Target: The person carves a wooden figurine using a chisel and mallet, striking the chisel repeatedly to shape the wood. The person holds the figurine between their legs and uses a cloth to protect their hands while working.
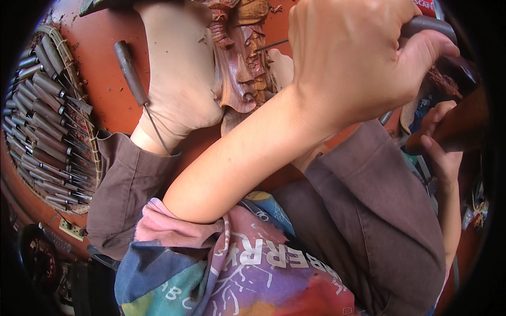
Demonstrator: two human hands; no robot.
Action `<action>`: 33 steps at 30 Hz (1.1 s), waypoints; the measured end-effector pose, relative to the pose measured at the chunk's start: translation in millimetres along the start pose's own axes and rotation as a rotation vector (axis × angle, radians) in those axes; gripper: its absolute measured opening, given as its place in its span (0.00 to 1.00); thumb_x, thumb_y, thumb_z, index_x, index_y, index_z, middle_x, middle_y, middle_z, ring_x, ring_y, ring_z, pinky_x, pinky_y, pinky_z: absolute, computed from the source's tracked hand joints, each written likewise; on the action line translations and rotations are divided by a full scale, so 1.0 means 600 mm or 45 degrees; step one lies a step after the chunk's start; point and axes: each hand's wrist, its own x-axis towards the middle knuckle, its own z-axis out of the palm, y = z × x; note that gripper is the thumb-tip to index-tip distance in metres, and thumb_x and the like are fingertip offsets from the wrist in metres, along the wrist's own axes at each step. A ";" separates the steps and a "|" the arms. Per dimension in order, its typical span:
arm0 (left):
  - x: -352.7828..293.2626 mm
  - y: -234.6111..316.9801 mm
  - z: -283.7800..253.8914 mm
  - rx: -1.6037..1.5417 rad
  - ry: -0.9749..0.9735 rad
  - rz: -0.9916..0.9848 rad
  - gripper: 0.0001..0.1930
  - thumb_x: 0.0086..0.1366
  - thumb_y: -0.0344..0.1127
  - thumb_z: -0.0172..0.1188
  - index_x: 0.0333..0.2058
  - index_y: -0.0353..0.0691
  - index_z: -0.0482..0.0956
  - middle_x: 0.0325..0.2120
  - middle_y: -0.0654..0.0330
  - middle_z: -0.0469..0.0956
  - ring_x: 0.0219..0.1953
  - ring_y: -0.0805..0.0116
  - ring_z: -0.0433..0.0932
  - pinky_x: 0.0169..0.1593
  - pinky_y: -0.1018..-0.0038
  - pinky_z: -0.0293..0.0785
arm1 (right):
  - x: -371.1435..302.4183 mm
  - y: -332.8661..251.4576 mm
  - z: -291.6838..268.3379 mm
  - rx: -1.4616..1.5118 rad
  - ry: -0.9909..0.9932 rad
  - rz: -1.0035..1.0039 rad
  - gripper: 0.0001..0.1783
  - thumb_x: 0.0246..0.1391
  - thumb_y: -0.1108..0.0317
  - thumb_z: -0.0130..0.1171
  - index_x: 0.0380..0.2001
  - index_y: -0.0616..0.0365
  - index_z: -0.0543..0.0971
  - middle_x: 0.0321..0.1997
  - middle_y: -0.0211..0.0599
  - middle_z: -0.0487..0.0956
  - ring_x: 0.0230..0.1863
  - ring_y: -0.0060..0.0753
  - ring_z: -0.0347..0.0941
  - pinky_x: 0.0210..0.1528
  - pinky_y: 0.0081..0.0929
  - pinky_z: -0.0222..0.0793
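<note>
My left hand (358, 52) reaches across my body and is closed around the dark handle of a chisel (429, 25). Its thin metal shaft (271, 46) points left onto a reddish-brown wooden carving (240, 58). The carving lies on the orange-red floor, wedged between my bare left foot (179, 73) and another foot (280, 68) that is mostly hidden behind my hand. At the right edge my right hand (443, 145) grips a brown wooden mallet (464, 124), held just below the chisel handle.
A woven tray (79, 92) on the left holds several dark-handled carving tools. One loose chisel (132, 73) lies on the floor against my left foot. Wood chips are scattered about. My brown trouser leg (369, 221) fills the lower right.
</note>
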 end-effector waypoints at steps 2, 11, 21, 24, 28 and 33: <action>0.004 0.004 0.002 -0.011 -0.015 0.011 0.12 0.58 0.41 0.67 0.27 0.38 0.81 0.14 0.57 0.75 0.15 0.61 0.76 0.20 0.70 0.68 | -0.002 0.000 -0.010 0.010 -0.047 0.005 0.26 0.41 0.59 0.70 0.41 0.56 0.70 0.29 0.24 0.67 0.29 0.17 0.63 0.32 0.16 0.57; 0.001 -0.010 0.020 -0.077 0.071 0.067 0.10 0.59 0.38 0.68 0.29 0.37 0.82 0.16 0.57 0.77 0.16 0.62 0.77 0.21 0.72 0.70 | -0.013 -0.029 0.024 0.058 0.014 0.216 0.25 0.39 0.60 0.65 0.39 0.56 0.66 0.27 0.27 0.66 0.29 0.20 0.62 0.33 0.20 0.58; -0.018 -0.027 0.038 -0.449 0.228 0.057 0.10 0.57 0.37 0.70 0.32 0.37 0.83 0.19 0.57 0.78 0.19 0.64 0.78 0.23 0.74 0.72 | -0.030 -0.013 0.022 0.095 -0.012 0.169 0.21 0.38 0.71 0.66 0.38 0.60 0.72 0.29 0.28 0.71 0.34 0.19 0.69 0.40 0.19 0.64; -0.018 -0.013 0.026 -0.419 0.262 0.157 0.10 0.56 0.36 0.71 0.33 0.38 0.83 0.20 0.58 0.79 0.19 0.66 0.78 0.24 0.75 0.73 | -0.035 0.006 0.018 -0.118 -0.074 0.069 0.23 0.38 0.67 0.66 0.38 0.59 0.69 0.29 0.30 0.70 0.31 0.21 0.66 0.35 0.18 0.61; -0.010 -0.004 0.016 -0.411 0.414 0.391 0.10 0.56 0.36 0.71 0.33 0.38 0.83 0.19 0.58 0.78 0.19 0.67 0.77 0.23 0.76 0.72 | -0.042 0.013 0.023 0.115 -0.076 0.041 0.19 0.44 0.72 0.65 0.37 0.56 0.67 0.27 0.25 0.66 0.29 0.21 0.64 0.35 0.21 0.62; -0.026 -0.018 0.011 -0.468 0.197 0.295 0.13 0.52 0.40 0.72 0.31 0.38 0.82 0.18 0.59 0.77 0.18 0.67 0.76 0.23 0.75 0.71 | -0.050 0.009 0.026 0.123 -0.151 0.089 0.20 0.45 0.74 0.65 0.35 0.53 0.63 0.28 0.25 0.62 0.31 0.21 0.62 0.35 0.20 0.61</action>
